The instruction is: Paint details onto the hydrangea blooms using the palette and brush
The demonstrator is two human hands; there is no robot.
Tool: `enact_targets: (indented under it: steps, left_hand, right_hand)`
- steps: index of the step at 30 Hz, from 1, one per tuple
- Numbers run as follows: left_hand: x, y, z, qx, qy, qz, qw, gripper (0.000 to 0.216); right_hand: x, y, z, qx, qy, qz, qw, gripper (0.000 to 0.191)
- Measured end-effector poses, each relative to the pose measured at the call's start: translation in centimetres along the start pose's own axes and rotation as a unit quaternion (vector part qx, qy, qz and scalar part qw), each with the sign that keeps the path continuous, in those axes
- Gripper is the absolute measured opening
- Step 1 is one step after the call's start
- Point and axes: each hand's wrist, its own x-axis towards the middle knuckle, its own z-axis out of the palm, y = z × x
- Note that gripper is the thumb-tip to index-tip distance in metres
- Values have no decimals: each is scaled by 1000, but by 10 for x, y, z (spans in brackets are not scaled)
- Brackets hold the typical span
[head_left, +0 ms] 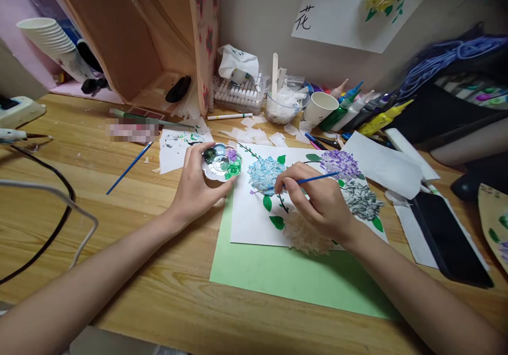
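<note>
My left hand (198, 183) grips the rim of a small round paint palette (216, 174), whose wells hold purple, green and dark paint. In my right hand (317, 201) is a thin blue paintbrush (313, 179), its tip low over the white paper (250, 228) near a small purple mark. Raised flower heads sit on that paper: a light blue one (264, 174), a purple one (339, 163), a grey one (361, 200) and a beige one (307, 233) partly hidden by my right hand. Green painted leaves (277, 221) surround them. A green sheet (254, 267) lies underneath.
Another blue brush (129, 169) and a paint-spotted paper (174, 151) lie to the left. Behind stand a clear cup of scraps (286, 106), a paper cup (320, 109) and several paint bottles (357, 111). A black phone (448, 238) lies right; cables (65, 185) cross the left side.
</note>
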Motion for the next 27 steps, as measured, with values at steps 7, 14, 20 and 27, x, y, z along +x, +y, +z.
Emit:
enact_targets:
  steps: [7,14,20,27]
  left_hand:
    - [0,1,1,-4,2,-2,1000,65]
    - [0,1,0,0,-1,-3,1000,66]
    - [-1,1,0,0,-5,-5,1000,67]
    - [0,1,1,3,-2,4,1000,65]
  right_hand:
    - [0,0,0,-8,-3,-13,1000,20]
    - [1,-1,0,-3,-8,-25,1000,19]
    - [-1,1,1,-8,-11,-28,999,19]
    - [0,-1,-1,-6,-14,-24,1000,19]
